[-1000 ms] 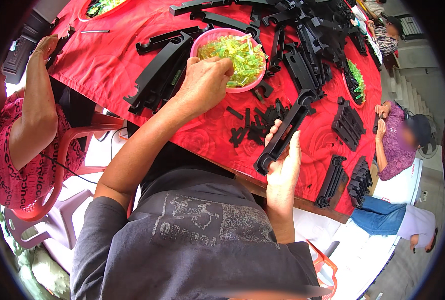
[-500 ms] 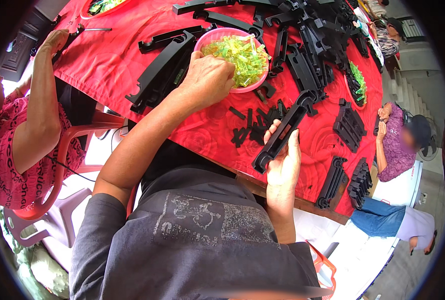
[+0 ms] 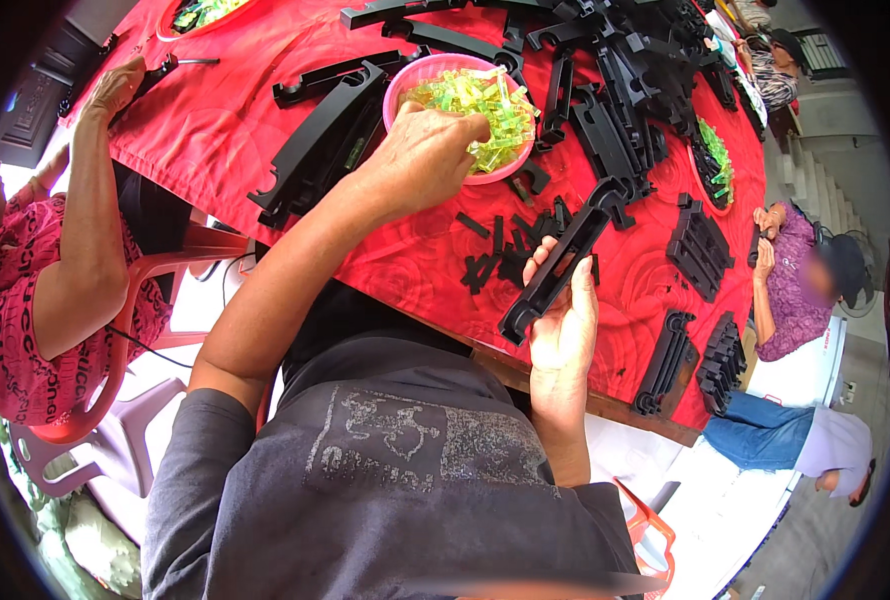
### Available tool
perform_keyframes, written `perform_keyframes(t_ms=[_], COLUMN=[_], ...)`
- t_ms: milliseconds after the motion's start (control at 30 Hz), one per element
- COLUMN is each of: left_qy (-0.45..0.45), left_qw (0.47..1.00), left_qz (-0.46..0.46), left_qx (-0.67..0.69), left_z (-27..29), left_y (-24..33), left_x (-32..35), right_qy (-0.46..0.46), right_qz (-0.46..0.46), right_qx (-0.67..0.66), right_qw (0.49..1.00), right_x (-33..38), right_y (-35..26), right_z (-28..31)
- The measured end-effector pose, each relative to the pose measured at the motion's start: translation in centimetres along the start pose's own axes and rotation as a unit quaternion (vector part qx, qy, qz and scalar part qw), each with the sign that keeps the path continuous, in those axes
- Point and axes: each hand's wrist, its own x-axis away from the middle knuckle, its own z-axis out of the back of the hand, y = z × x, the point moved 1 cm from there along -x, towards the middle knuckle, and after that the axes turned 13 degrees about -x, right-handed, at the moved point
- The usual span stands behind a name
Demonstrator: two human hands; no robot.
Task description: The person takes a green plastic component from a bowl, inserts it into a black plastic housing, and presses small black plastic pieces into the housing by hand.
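Over the near left side of a pink bowl (image 3: 402,83), my left hand (image 3: 427,152) has its fingers curled down among small yellow-green clear plastic pieces (image 3: 485,100). Its fingertips are hidden, so I cannot make out what they pinch. My right hand (image 3: 565,318) is closed around a long black plastic channel-shaped part (image 3: 565,258), which slants up to the right with its hollow side showing. Short black strips (image 3: 485,268) lie loose on the red cloth between the bowl and this part.
A large heap of black parts (image 3: 625,70) covers the far side of the red-clothed table (image 3: 415,270). Black part stacks (image 3: 700,248) stand at right. Two oval trays, one of them a red-rimmed tray (image 3: 170,28), hold similar pieces. A co-worker (image 3: 75,260) sits at left, another (image 3: 805,280) at right.
My left hand has shifted slightly within the bowl, its knuckles a little to the right. My right hand still holds the black part, tilted almost the same.
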Motion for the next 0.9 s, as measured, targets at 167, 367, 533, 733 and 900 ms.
perform_keyframes(t_ms=[167, 367, 533, 733, 900], left_qy=[-0.050, 0.019, 0.049, 0.092, 0.064], left_qw=[0.942, 0.949, 0.981, 0.983, 0.990], left_qz=[0.083, 0.052, 0.015, 0.005, -0.010], left_qx=[0.320, 0.309, 0.189, 0.157, 0.126], left_z=[1.9, 1.1, 0.3, 0.3, 0.6], left_y=[5.6, 9.3, 9.6, 9.5, 9.5], left_x=[0.6, 1.3, 1.8, 1.8, 1.7], right_qy=[-0.012, -0.006, 0.005, 0.002, 0.014], right_qz=[-0.014, -0.033, -0.070, -0.055, -0.063], right_qx=[0.019, -0.030, -0.052, -0.035, -0.031], right_qw=[1.000, 0.999, 0.996, 0.998, 0.997], right_x=[0.1, -0.3, 0.3, 0.5, 0.7], right_y=[0.4, 1.7, 1.9, 2.0, 1.9], right_z=[-0.4, 0.3, -1.1, -1.5, -1.7])
